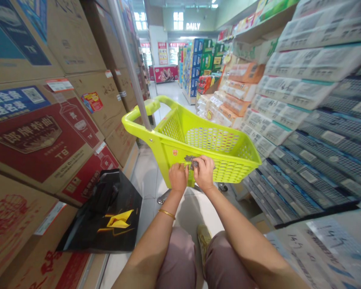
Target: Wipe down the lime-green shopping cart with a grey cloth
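Note:
A lime-green plastic shopping basket cart (165,150) stands in front of me, with perforated sides and a metal pole rising at its handle end. My right hand (203,172) is closed on a crumpled grey cloth (193,159), pressed against the basket's near side. Just left of it, my left hand (178,177) rests curled against the same side panel. What its fingers hold, if anything, is hidden. A small round red sticker (175,153) shows on the panel above my left hand.
Stacked cardboard cartons (42,128) line the left. A black bag with a yellow print (120,200) leans there on the floor. Tissue packs (303,92) are piled high at right. Beyond the basket, the tiled aisle (174,94) runs past shelves toward a "DAILY" sign (193,26).

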{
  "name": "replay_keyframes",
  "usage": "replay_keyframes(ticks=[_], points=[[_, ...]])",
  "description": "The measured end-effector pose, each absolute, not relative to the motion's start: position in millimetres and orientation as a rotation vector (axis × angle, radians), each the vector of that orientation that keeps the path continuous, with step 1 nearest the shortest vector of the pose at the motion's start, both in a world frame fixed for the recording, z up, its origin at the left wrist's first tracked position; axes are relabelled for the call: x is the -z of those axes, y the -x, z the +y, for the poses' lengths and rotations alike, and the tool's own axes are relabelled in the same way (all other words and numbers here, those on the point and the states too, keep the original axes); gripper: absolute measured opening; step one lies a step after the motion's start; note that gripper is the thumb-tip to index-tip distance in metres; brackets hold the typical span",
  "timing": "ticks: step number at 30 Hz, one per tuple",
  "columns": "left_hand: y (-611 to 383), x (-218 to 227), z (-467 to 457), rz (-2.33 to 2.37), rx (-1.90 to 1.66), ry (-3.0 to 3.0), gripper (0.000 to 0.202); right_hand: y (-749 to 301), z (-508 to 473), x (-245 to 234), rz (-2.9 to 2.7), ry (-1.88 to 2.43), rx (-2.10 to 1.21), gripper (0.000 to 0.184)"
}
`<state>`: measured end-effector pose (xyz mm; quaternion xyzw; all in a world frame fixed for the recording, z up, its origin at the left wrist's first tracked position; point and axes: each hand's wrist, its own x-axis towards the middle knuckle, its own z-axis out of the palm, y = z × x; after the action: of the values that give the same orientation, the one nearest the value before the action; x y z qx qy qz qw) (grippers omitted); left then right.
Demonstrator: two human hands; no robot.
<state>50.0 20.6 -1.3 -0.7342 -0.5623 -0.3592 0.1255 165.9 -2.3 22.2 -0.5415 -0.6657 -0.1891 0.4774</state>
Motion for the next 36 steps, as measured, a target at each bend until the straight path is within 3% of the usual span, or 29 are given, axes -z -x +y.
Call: replay_keyframes(ticks=[15, 29, 36], points=[[-50, 0, 28, -1.587, 1.099, 2.181, 0.027, -154, 24, -45, -1.7, 1.311, 0.703, 0.026], [-37, 9, 36, -1.542, 1.18, 2.243, 0.028, -155, 14, 8, -1.938, 1.36, 0.643, 0.024], [-38, 6, 31, -1.487, 1.235, 2.209, 0.033, -155, 13, -15, -1.849, 1.319, 0.687, 0.023]])
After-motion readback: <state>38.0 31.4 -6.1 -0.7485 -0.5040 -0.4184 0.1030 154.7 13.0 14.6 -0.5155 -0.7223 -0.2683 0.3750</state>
